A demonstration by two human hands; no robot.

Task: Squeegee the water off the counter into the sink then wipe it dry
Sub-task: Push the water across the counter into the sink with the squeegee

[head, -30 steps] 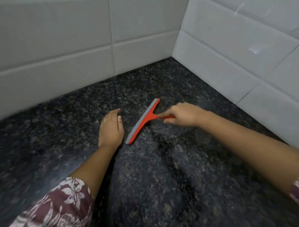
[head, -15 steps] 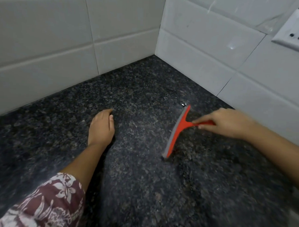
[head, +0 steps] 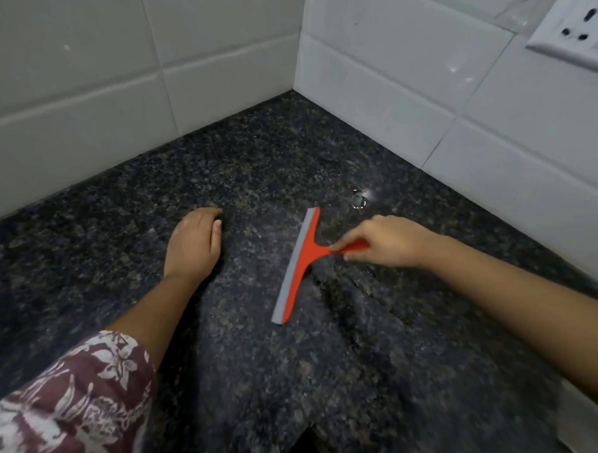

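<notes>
Squeegee slid leftward — right hand gripping.

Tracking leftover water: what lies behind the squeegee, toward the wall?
A small glinting puddle sits on the counter beyond the squeegee. Anything under its blade is hidden.

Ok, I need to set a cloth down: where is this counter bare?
Bare counter runs from the left hand and squeegee back to the tiled corner, apart from water drops near the right wall. Another bare stretch lies left of that hand, along the left wall. Crowded: the middle, where the right hand holds the squeegee.
</notes>
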